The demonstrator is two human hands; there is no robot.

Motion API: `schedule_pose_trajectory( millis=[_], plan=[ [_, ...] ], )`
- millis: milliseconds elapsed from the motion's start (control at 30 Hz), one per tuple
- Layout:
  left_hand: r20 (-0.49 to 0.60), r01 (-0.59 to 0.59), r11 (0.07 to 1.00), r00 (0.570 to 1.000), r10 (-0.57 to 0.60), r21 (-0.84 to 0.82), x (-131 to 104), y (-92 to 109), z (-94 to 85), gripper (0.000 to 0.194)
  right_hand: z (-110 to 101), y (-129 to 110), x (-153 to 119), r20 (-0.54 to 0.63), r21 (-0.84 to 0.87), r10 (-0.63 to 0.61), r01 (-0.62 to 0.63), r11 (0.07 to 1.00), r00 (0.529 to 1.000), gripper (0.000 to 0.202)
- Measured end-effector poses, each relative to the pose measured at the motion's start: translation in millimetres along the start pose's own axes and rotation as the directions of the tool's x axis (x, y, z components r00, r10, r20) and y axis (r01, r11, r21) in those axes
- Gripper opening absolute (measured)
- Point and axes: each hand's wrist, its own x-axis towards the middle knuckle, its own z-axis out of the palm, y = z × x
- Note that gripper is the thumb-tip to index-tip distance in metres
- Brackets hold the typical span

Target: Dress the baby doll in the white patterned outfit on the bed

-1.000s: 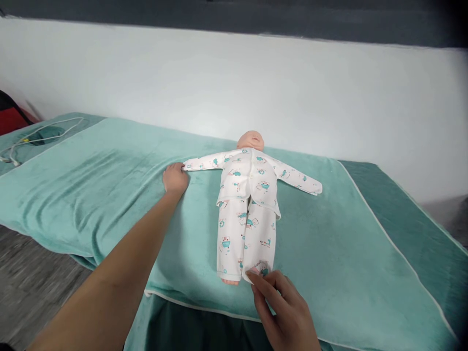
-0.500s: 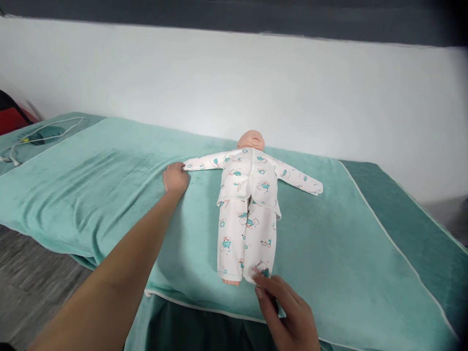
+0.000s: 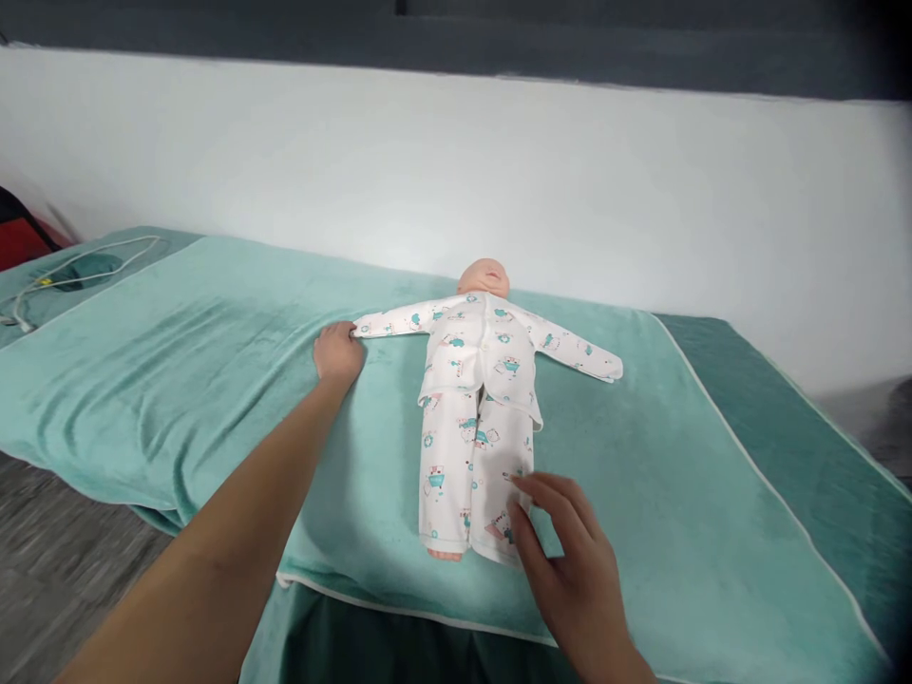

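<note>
A baby doll [image 3: 484, 276] lies on its back, dressed in a white printed shirt [image 3: 509, 332] and matching trousers [image 3: 446, 461]. Both sleeves stretch out sideways, and toes show under the left trouser leg. My left hand [image 3: 338, 351] is closed on the cuff of the left-side sleeve; its fingertips are partly hidden. Over the lower part of the right-side trouser leg hovers my right hand [image 3: 570, 551], thumb and forefinger apart with nothing visible between them. Whether its fingertips touch the cloth I cannot tell.
A light green blanket [image 3: 676, 494] covers the bed, with darker green cloth [image 3: 776, 408] at the right. A white cord [image 3: 92, 252] lies at the far left near a red and black object [image 3: 21, 233]. The white wall [image 3: 399, 171] rises behind.
My right hand has moved up from the trouser hem, and its thumb and forefinger have parted. My left hand keeps its place at the cuff.
</note>
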Motion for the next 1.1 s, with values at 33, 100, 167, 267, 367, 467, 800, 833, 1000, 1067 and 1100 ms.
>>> schedule_pose_trajectory(
  millis=[33,100,167,267,367,467,800,833,1000,1067,1100],
  plan=[
    [0.000,0.000,1.000,1.000,0.000,0.001,0,0,-0.2,0.041,4,1,11,-0.011,-0.055,-0.048,0.047,0.997,0.999,0.027],
    [0.001,0.000,1.000,1.000,0.000,0.001,-1,1,-0.7,0.041,12,2,35,-0.007,-0.153,-0.141,0.139,0.978,0.990,0.031],
    [0.000,-0.001,1.000,1.000,0.001,-0.002,-1,1,-1.2,0.042,23,5,61,0.013,-0.243,-0.189,0.187,0.952,0.982,0.030],
    [-0.004,-0.001,1.000,1.000,0.001,-0.010,-1,2,-1.3,0.042,36,13,94,0.060,-0.354,-0.208,0.216,0.910,0.976,0.026],
    [-0.009,-0.001,1.000,1.000,0.001,-0.018,-1,1,-0.3,0.042,43,22,111,0.099,-0.391,-0.234,0.254,0.885,0.967,0.015],
    [-0.014,-0.002,1.000,1.000,0.002,-0.024,-1,1,1.0,0.042,38,29,113,0.107,-0.352,-0.276,0.296,0.888,0.955,0.015],
    [-0.017,0.000,1.000,1.000,-0.001,-0.030,-1,1,1.4,0.041,29,48,105,0.139,-0.150,-0.306,0.325,0.934,0.942,0.012],
    [-0.017,0.002,1.000,1.000,-0.003,-0.028,-1,1,1.4,0.040,29,49,104,0.132,-0.137,-0.306,0.323,0.936,0.943,0.013],
    [-0.014,0.005,1.000,1.000,-0.005,-0.023,-1,3,0.8,0.040,23,51,102,0.151,-0.092,-0.323,0.339,0.936,0.934,0.016],
    [-0.013,0.004,1.000,1.000,-0.005,-0.021,-1,3,0.2,0.040,20,50,103,0.153,-0.072,-0.318,0.331,0.941,0.936,0.014],
    [-0.012,0.005,1.000,1.000,-0.005,-0.021,-1,3,-0.3,0.039,20,49,104,0.142,-0.071,-0.311,0.324,0.944,0.940,0.013]
  ],
)
